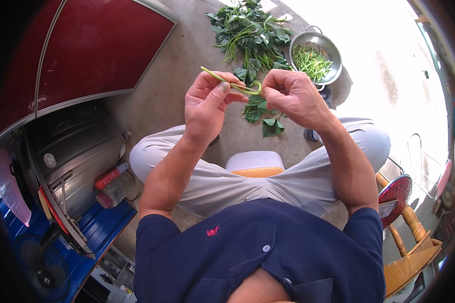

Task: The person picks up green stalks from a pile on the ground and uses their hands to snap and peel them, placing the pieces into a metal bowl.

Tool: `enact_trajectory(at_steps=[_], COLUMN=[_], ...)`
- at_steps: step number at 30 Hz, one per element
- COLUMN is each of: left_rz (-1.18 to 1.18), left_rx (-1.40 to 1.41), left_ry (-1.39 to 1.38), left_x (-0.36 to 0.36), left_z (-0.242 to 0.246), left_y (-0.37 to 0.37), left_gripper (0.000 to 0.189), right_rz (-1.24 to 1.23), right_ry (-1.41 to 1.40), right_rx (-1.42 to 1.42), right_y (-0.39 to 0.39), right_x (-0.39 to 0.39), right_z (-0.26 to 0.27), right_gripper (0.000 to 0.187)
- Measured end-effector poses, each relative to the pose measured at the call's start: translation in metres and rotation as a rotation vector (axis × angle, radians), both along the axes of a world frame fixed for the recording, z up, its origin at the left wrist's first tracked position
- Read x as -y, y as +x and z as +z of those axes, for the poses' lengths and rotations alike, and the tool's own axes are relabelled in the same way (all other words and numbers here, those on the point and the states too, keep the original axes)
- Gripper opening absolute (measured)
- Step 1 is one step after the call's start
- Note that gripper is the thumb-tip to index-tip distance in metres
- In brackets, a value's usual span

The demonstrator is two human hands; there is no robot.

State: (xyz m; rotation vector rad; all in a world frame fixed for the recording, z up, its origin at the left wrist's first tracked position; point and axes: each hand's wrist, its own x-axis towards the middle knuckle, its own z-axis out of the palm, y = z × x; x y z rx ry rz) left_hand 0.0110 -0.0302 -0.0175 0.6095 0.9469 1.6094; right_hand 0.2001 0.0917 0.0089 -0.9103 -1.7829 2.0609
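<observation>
Between the thumb and fingers of my left hand is a thin green stem, its free end pointing up and left. The stem bends round to my right hand, whose thumb and forefinger pinch its other end. Beneath my hands, a few loose green leaves lie on the concrete floor. Beyond them is a large heap of leafy green stems. To its right stands a two-handled metal pan with cut green stem pieces inside.
A low stool shows between my knees. Dark red cabinet doors stand at the left, above a metal appliance and a blue surface holding bottles. To my right are a wooden chair and a round red item.
</observation>
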Motion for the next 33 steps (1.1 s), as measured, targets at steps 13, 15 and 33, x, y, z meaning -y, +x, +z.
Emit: enact_trajectory(at_steps=[13,15,33], left_rz=[0.176,0.201,0.198], left_rx=[-0.006,0.008,0.168], left_ry=[-0.069,-0.067,-0.138], left_x=[-0.001,0.0,0.001], left_z=[0.008,0.006,0.002], left_y=[-0.011,-0.014,-0.024], left_gripper=[0.012,0.011,0.014], right_rz=[-0.005,-0.065,-0.135], right_ry=[-0.055,-0.066,-0.327], right_rx=[0.004,-0.027,-0.643], right_y=[0.014,0.015,0.02], right_x=[-0.008,-0.007,-0.015], right_z=[-0.009,-0.008,0.0], right_gripper=[0.011,0.014,0.014])
